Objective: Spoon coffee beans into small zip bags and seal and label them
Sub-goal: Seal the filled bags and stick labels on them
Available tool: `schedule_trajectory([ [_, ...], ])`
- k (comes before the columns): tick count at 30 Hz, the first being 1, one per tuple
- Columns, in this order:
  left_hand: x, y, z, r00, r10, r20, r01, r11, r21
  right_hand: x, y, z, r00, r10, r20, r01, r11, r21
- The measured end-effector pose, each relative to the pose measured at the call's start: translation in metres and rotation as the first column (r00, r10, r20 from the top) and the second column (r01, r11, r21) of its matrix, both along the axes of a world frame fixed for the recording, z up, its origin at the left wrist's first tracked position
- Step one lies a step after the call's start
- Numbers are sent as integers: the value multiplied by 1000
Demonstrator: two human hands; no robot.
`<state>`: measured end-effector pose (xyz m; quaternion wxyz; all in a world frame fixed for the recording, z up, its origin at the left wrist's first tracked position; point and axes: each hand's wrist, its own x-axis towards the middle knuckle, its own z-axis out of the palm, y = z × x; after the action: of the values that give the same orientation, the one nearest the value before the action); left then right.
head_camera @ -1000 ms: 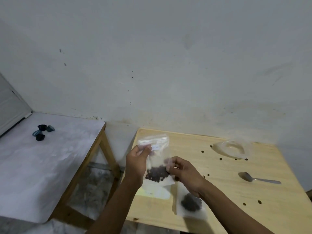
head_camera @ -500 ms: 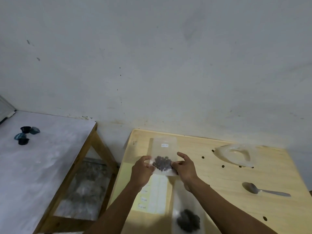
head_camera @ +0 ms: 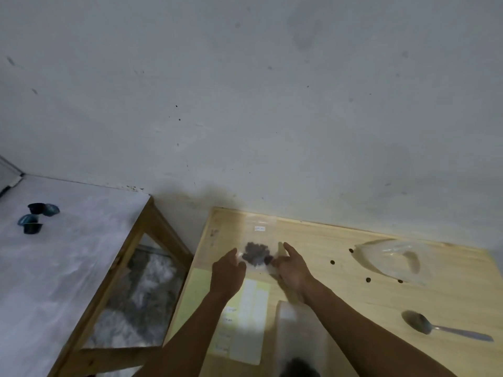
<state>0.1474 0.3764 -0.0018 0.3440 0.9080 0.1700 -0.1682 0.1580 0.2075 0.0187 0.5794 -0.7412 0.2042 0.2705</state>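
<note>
The bag [head_camera: 260, 240] lies flat on the desk [head_camera: 340, 281] near its far left corner, a small white label [head_camera: 260, 228] on its upper part and a clump of beans [head_camera: 255, 254] low in it. The left hand [head_camera: 228, 273] rests at the bag's lower left edge and the right hand [head_camera: 292, 268] at its lower right. Both grips are slack, fingers spread; whether any fingertip pinches the film cannot be told from this blurred view.

Risks, as judged:
- The seal cannot be checked here. If the zip is only partly closed, a later lift would spill beans.
- The bag sits close to the desk's back and left edges; a careless sweep of either hand could push it off.

Nearer the person lie the label sheet [head_camera: 245, 322] and a second bag [head_camera: 299, 330] with beans. Loose beans [head_camera: 332, 262] dot the desk and could roll off. The large bag [head_camera: 394, 261] lies to the right, the spoon [head_camera: 441, 328] nearer the person.
</note>
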Motion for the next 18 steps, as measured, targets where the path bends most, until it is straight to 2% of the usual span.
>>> schedule_trajectory([
  [3,-13,-1,2,996,57,67,-52,997,-63,-14,-13,6,999,20,43,-21,999,35],
  [5,-26,-3,5,989,72,128,-56,991,-124,-26,-27,6,993,74,97,-66,994,-83],
  [7,-42,-7,6,992,16,127,4,988,-153,-42,-43,8,980,129,152,-94,971,-220],
  [9,-59,-14,4,996,-63,69,75,978,-196,-59,-59,9,965,170,198,-101,943,-318],
  [12,-84,-27,-2,992,-109,-70,82,947,-312,-85,-78,10,947,224,231,-112,902,-416],
  [15,-103,-39,-6,970,-163,-181,88,928,-361,-109,-90,5,959,222,178,-118,879,-462],
  [18,-116,-47,-6,956,-211,-202,121,917,-380,-130,-94,1,969,206,136,-126,886,-446],
])
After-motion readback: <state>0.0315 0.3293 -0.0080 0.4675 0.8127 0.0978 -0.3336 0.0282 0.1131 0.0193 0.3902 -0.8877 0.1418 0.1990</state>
